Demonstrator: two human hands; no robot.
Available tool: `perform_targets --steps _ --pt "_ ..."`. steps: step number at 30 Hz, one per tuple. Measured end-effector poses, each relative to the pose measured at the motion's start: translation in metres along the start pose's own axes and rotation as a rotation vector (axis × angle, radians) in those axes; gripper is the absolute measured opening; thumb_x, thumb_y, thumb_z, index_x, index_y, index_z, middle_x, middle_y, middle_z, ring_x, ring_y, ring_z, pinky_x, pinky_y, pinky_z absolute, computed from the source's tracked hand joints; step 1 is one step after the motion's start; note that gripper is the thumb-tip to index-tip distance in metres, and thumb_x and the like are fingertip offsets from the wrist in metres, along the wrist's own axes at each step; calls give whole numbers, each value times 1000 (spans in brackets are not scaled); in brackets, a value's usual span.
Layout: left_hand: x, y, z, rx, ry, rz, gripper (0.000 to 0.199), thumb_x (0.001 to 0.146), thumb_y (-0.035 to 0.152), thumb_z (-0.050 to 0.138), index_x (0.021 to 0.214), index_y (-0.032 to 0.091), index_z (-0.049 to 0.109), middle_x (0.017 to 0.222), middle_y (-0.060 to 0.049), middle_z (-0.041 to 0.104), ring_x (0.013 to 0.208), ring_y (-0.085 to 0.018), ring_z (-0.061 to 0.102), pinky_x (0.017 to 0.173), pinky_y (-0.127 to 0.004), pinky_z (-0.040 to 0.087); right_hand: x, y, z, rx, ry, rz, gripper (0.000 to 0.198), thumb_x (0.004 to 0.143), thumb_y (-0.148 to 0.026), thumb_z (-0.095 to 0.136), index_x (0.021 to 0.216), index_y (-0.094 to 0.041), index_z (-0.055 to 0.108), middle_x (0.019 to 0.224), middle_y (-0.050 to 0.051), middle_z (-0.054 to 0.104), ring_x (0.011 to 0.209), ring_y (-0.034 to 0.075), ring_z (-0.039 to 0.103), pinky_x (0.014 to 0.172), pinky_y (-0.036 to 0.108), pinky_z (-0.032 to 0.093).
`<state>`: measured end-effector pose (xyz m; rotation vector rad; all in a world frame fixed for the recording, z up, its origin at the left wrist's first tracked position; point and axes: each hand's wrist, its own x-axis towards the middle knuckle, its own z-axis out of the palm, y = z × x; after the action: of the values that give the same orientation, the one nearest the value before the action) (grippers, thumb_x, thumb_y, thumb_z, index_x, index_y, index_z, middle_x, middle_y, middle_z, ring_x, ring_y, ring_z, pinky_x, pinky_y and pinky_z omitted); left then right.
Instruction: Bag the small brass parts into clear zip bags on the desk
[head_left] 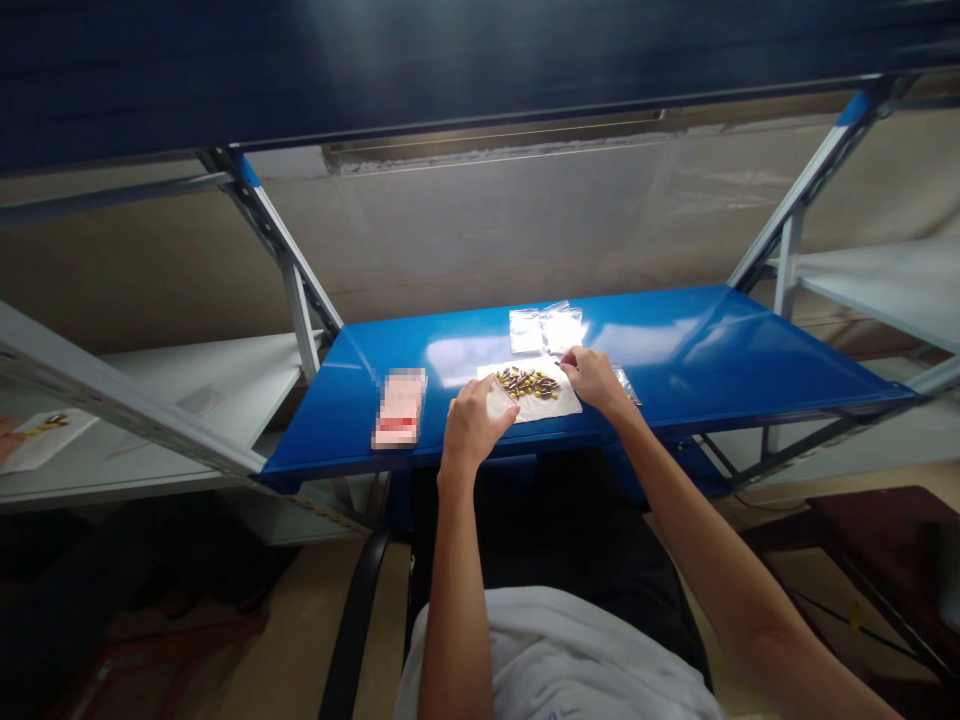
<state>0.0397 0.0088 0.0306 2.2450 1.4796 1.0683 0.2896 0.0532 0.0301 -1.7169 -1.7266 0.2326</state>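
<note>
A heap of small brown-and-yellow capsules (531,382) lies on a white cloth or paper sheet (559,405) on the blue shelf. My left hand (474,422) is at the sheet's left edge, thumb and fingers curved around what looks like a small clear plastic bag (499,400). Over the upper right of the sheet, my right hand (592,378) pinches one dark capsule (558,364) between thumb and forefinger. Behind the sheet lie clear, shiny plastic bags (544,330). Another clear bag (625,385) shows partly beside my right wrist.
A phone-shaped, blurred-out object (400,408) rests left of my left hand. Metal posts (296,265) flank the blue shelf (697,350), and an upper shelf (465,70) hangs overhead. At far left, another person's hand (9,438) is near a white sheet.
</note>
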Motion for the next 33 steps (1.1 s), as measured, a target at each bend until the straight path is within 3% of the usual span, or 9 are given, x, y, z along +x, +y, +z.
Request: perform_targets --steps 4,7,11,19,23,27,33 --pt "1 4 4 -32 5 -12 74 85 34 85 150 15 55 138 -20 69 125 -36 67 108 -51 53 -9 -26 -12 313 -88 -53 8 85 -22 71 81 -21 78 72 5 76 66 23 70 73 36 52" --pt "1 8 5 -60 9 17 68 87 35 84 148 18 58 141 -19 69 128 -36 66 110 -51 52 -15 -49 -14 544 -226 -127 8 81 -29 75 78 -23 80 66 2 74 62 22 70 66 34 53" --pt "1 12 2 -108 16 68 55 91 36 79 142 22 63 138 -15 72 129 -34 67 109 -48 52 -18 -67 -11 605 -299 -211 10 76 -31 76 77 -23 83 71 2 77 66 21 71 65 32 54" --pt "0 9 -2 -149 31 88 53 92 35 79 142 22 64 137 -14 72 128 -32 67 109 -46 53 -27 -67 0 757 -375 -173 23 81 -38 75 94 -21 84 81 5 79 60 18 67 56 32 55" --pt "0 7 -2 -143 45 69 56 92 39 79 142 21 64 136 -15 72 127 -33 67 108 -47 53 -24 -59 -3 644 -201 -152 19 85 -37 71 89 -22 82 81 4 78 58 18 65 58 33 53" --pt "0 6 -2 -123 55 51 57 91 40 80 142 20 64 136 -15 72 127 -33 67 109 -47 52 -18 -30 -10 236 -15 -101 18 88 -25 65 89 -22 83 89 8 81 74 24 70 75 38 53" --pt "1 4 -1 -118 63 56 54 91 39 79 140 19 65 135 -15 72 125 -33 67 109 -48 53 -11 3 -5 -44 -85 -80 18 91 -23 68 95 -17 84 91 11 82 83 27 73 80 35 50"
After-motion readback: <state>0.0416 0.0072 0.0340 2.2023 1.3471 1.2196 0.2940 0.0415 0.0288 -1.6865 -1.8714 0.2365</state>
